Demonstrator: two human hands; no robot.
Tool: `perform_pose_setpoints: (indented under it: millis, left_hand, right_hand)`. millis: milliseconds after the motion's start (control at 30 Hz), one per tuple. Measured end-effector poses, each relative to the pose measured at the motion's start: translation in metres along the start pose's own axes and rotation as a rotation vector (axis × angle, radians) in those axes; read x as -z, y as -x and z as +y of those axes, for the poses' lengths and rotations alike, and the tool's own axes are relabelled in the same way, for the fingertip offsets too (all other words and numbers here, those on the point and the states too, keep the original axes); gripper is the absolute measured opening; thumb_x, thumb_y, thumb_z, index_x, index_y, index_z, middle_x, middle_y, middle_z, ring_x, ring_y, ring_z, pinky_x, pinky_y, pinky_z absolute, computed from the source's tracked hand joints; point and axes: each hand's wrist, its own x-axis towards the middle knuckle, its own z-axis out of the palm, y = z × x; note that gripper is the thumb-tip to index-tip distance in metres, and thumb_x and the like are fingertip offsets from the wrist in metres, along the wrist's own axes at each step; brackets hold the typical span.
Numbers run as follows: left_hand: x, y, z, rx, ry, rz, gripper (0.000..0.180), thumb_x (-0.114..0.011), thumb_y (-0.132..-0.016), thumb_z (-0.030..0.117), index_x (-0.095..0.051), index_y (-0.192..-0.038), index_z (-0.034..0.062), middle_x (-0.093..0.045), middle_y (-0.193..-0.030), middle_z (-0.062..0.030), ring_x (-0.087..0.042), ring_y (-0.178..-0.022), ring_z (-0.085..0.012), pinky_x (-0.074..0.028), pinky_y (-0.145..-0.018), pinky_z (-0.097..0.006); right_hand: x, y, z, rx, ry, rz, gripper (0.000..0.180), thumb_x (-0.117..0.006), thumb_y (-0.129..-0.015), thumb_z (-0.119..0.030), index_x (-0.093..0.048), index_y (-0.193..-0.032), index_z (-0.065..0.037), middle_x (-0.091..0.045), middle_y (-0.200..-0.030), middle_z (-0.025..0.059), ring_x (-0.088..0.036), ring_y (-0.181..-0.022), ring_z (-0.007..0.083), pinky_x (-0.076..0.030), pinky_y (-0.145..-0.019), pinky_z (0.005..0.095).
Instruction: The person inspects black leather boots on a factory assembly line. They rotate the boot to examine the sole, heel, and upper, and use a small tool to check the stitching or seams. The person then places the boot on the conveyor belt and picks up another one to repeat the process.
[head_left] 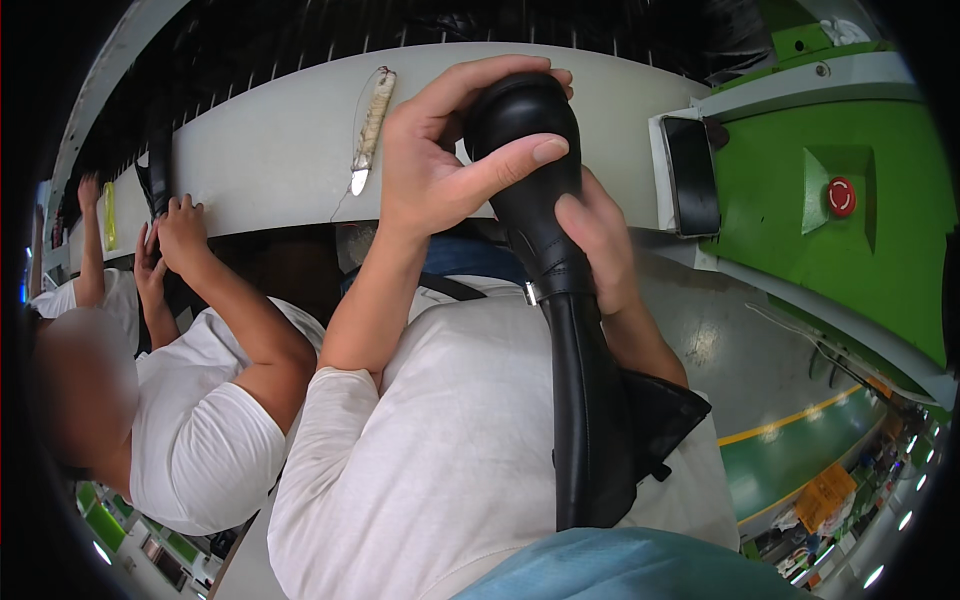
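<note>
A tall black leather boot (525,115) is between my hands, its rounded toe up and its long shaft lying down against my white shirt. Wrapped over the toe from the left is my left hand (435,165), its thumb across the front and its fingertips over the tip. My right hand (608,240) grips the boot's right side near the ankle, thumb toward the front; its other fingers are hidden behind the boot. A strap with a small metal buckle (531,293) crosses the ankle. The shaft's loose black flap hangs out to the right.
On the white worktable (270,130) lies a small knife (373,130) with a wrapped handle. A black phone (691,175) rests at the table's right end. Beside it stands a green machine (780,200) with a red button (841,197). To my left a co-worker handles a black item (158,175).
</note>
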Motion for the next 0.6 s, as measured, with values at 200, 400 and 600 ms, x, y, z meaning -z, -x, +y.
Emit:
perform_pose_setpoints:
  millis: [200, 400, 600]
  left_hand:
    - [0.000, 0.001, 0.003, 0.020, 0.000, 0.005, 0.053, -0.089, -0.090, 0.001, -0.071, -0.139, -0.0088, -0.081, -0.126, -0.0260, -0.081, -0.118, -0.0366, -0.069, -0.101, -0.045]
    - [-0.003, 0.004, 0.009, 0.047, -0.011, 0.015, 0.048, -0.086, -0.093, 0.002, -0.071, -0.137, -0.0096, -0.081, -0.126, -0.0269, -0.081, -0.118, -0.0366, -0.068, -0.101, -0.045]
    - [-0.006, 0.009, 0.012, 0.069, 0.047, 0.051, 0.045, -0.084, -0.094, 0.002, -0.071, -0.135, -0.0106, -0.081, -0.124, -0.0277, -0.081, -0.117, -0.0368, -0.067, -0.101, -0.046]
  right_hand:
    - [0.001, 0.000, 0.002, -0.005, -0.002, -0.001, 0.055, -0.067, -0.107, -0.037, -0.058, -0.139, 0.007, -0.069, -0.110, 0.0097, -0.065, -0.092, 0.0106, -0.053, -0.079, 0.0261]
    - [0.002, 0.001, 0.000, 0.000, 0.027, -0.008, 0.057, -0.068, -0.108, -0.039, -0.058, -0.141, 0.007, -0.069, -0.111, 0.0093, -0.064, -0.092, 0.0106, -0.052, -0.079, 0.0259]
    - [0.001, 0.004, -0.002, -0.025, 0.028, -0.002, 0.059, -0.068, -0.108, -0.039, -0.058, -0.143, 0.007, -0.069, -0.112, 0.0089, -0.065, -0.092, 0.0102, -0.052, -0.079, 0.0259]
